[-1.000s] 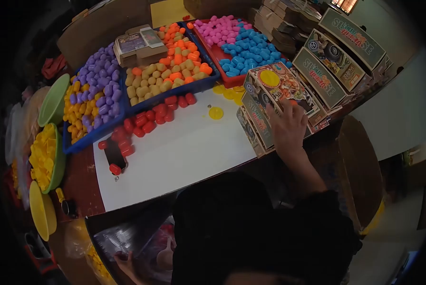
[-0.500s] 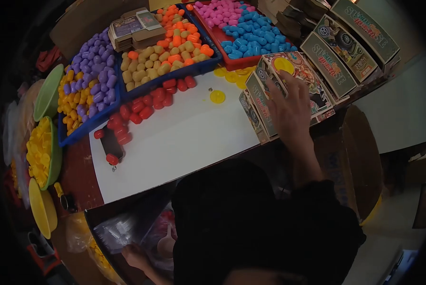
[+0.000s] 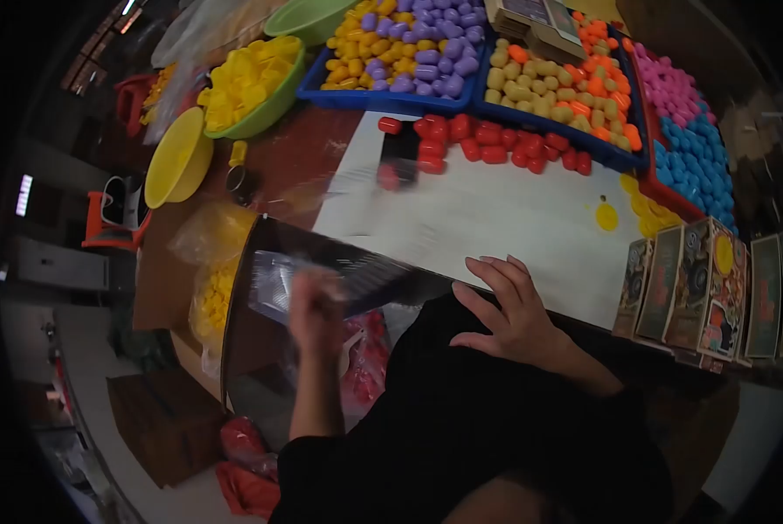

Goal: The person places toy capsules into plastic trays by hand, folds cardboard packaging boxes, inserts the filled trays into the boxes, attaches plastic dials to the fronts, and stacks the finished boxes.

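Both hands have shifted since the earlier frame: the left hand (image 3: pixel 315 306) is higher and blurred, the right hand (image 3: pixel 516 325) is off the boxes (image 3: pixel 690 275), and the view has swung, putting those boxes at the lower right.

At the upper left, a yellow bowl (image 3: pixel 169 179) stands just beside a green bowl (image 3: pixel 273 112) bearing yellow pieces (image 3: pixel 250 77); left of centre, clear plastic (image 3: pixel 271 278) lies by the left hand, whose fingers look curled, though blur leaves me unable to tell whether it has hold of anything; above, the left blue tray (image 3: pixel 348 99) remains well filled with purple and amber capsules.

At upper centre, red capsules (image 3: pixel 492 140) lie loose along the far side of the white sheet (image 3: pixel 514 210), outside any box; the right hand, fingers spread and gripping nothing, is over the sheet's near edge.

Farther right, one yellow disc (image 3: pixel 607 218) lies apart from a cluster; the boxes stand side by side, already formed, but their contents are hidden, so how much is left cannot be told.

Room for moving is widest mid-sheet, bounded by the right blue tray's (image 3: pixel 614 156) wall above, the boxes at right and the table edge below.
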`<action>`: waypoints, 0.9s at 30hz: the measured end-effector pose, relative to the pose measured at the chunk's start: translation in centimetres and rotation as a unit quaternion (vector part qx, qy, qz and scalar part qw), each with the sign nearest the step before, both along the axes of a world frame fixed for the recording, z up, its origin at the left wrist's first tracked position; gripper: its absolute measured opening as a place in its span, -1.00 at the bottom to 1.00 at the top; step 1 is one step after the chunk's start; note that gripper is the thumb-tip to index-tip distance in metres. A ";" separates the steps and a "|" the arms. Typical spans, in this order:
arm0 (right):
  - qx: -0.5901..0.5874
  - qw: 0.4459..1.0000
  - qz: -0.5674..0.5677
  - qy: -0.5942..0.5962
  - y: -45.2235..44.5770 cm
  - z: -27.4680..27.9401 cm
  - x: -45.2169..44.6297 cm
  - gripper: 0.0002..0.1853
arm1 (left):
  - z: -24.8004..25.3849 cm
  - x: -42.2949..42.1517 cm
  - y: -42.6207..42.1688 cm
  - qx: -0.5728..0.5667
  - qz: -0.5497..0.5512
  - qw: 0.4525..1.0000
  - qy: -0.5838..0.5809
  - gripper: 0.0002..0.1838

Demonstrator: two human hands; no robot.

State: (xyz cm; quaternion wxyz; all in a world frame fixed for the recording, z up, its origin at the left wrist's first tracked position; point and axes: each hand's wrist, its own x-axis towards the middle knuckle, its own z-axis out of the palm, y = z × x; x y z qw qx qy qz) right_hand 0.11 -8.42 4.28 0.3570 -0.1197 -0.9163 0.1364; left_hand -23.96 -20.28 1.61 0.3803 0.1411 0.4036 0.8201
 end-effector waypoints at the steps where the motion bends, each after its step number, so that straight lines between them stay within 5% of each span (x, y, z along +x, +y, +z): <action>1: 0.016 0.997 -0.027 -0.074 0.3 -0.4 -0.3 -0.46 | -2.3 1.5 1.2 0.008 -0.143 0.984 -0.104 -0.74; 4: -0.029 0.981 -0.054 -0.186 1.3 -5.9 1.5 -0.56 | -5.0 4.5 4.6 -0.061 -0.393 0.904 -0.155 -0.78; 5: -0.066 0.975 -0.076 -0.198 1.5 -6.1 2.3 -0.58 | -4.9 3.1 5.7 -0.052 -0.376 0.913 -0.150 -0.78; 6: -0.106 0.966 -0.102 -0.212 1.6 -6.0 2.9 -0.61 | -4.6 1.0 7.4 -0.138 -0.332 0.928 0.102 -0.71; 7: -0.103 0.967 -0.092 -0.213 1.7 -5.8 3.2 -0.61 | -4.4 -1.4 9.1 -0.222 -0.270 0.872 0.342 -0.60; 8: -0.123 0.957 -0.109 -0.239 1.8 -5.7 3.4 -0.60 | -4.1 -4.7 10.8 -0.231 -0.161 0.875 0.395 -0.46; 9: -0.141 0.945 -0.133 -0.263 2.0 -5.5 3.6 -0.59 | -3.2 -8.6 12.5 -0.265 -0.005 0.786 0.558 -0.48; 12: -0.130 0.952 -0.134 -0.244 2.7 -5.2 3.4 -0.55 | -3.9 -23.6 16.6 -0.363 0.200 0.587 0.695 -0.50; 14: -0.149 0.945 -0.152 -0.247 3.4 -5.2 3.5 -0.52 | -3.1 -29.2 18.4 -0.584 0.172 0.414 0.676 -0.51; 16: -0.174 0.937 -0.166 -0.253 3.9 -6.1 3.7 -0.49 | -3.7 -34.5 19.9 -0.689 0.002 0.318 0.652 -0.53; 20: -0.181 0.925 -0.141 -0.302 4.3 -8.2 4.1 -0.52 | -7.4 -37.7 21.9 -0.721 -0.011 0.323 0.613 -0.59; 23: -0.195 0.920 -0.114 -0.320 4.6 -8.8 3.9 -0.56 | -8.8 -37.7 23.1 -0.726 0.008 0.383 0.572 -0.57; 27: -0.222 0.917 -0.100 -0.317 5.0 -8.1 3.0 -0.60 | -9.1 -35.7 23.6 -0.694 0.033 0.406 0.594 -0.33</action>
